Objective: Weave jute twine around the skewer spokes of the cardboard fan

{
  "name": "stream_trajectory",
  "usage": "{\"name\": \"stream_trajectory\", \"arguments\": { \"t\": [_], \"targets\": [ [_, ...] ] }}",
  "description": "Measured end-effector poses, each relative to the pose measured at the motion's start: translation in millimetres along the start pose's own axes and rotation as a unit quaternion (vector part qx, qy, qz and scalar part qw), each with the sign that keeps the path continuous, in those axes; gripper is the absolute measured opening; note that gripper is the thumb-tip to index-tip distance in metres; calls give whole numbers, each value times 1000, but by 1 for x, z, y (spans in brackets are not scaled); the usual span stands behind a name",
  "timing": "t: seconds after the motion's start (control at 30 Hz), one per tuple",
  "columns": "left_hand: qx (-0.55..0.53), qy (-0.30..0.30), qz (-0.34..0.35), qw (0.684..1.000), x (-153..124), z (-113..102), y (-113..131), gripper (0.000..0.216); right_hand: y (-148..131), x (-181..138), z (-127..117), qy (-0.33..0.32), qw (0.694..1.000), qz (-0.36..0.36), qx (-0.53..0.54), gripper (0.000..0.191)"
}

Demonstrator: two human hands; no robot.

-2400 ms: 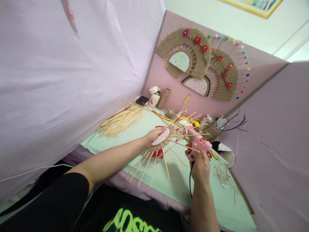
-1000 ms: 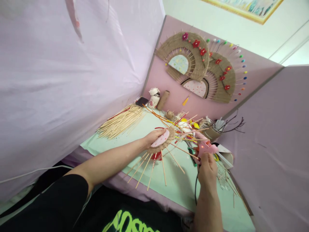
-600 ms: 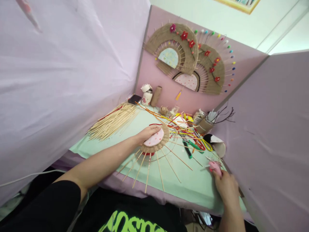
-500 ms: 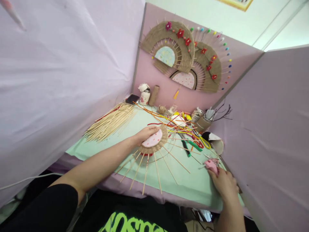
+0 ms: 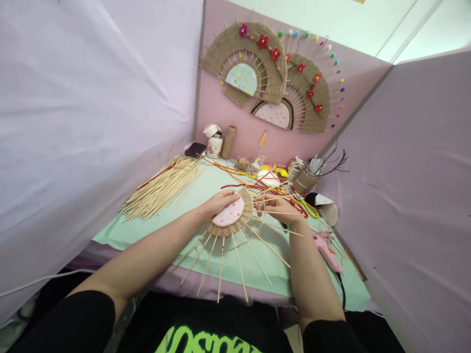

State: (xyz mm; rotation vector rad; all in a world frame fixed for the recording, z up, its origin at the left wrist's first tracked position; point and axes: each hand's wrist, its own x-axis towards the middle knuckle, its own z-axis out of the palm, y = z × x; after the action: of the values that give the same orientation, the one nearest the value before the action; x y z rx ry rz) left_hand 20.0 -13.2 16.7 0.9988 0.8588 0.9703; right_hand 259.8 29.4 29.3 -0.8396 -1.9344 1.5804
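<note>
A half-woven fan (image 5: 231,218) lies on the pale green table (image 5: 165,221): a pink dotted centre, a band of jute weave and bamboo sticks spreading out toward me. My left hand (image 5: 217,203) lies flat on the pink centre, fingers stretched. My right hand (image 5: 276,208) reaches in at the fan's right edge, fingers curled among the sticks there; what they pinch I cannot make out. The pink glue gun (image 5: 327,248) lies on the table to the right of my right arm, its black cord running off the front edge.
A heap of loose bamboo sticks (image 5: 162,186) lies at the left. Coloured sticks, pliers, cups and a twine spool (image 5: 228,142) crowd the back and right. Two finished fans (image 5: 272,73) hang on the pink back panel. Purple cloth walls close in on both sides.
My right hand carried the glue gun from the fan to the table's right side, let it go there, and came back to the fan's right edge. My left hand stayed on the fan.
</note>
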Motion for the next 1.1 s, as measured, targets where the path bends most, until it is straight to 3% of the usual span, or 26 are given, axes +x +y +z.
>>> {"name": "stream_trajectory", "arguments": {
  "t": [0.2, 0.4, 0.67, 1.1],
  "targets": [
    [25, -7, -6, 1000, 0, 0, 1, 40, 24, -9, -13, 58, 995, 38, 71, 31],
    [48, -19, -17, 999, -2, 1, 2, 40, 31, -1, -20, 165, 986, -10, 33, 21],
    [85, -37, -35, 995, -2, 3, 0, 40, 25, 8, -10, 300, 952, -44, -43, 19],
    [78, -32, -52, 995, -7, 10, 1, 35, 28, 19, -5, 351, 932, -79, -36, 27]
  ]
}}
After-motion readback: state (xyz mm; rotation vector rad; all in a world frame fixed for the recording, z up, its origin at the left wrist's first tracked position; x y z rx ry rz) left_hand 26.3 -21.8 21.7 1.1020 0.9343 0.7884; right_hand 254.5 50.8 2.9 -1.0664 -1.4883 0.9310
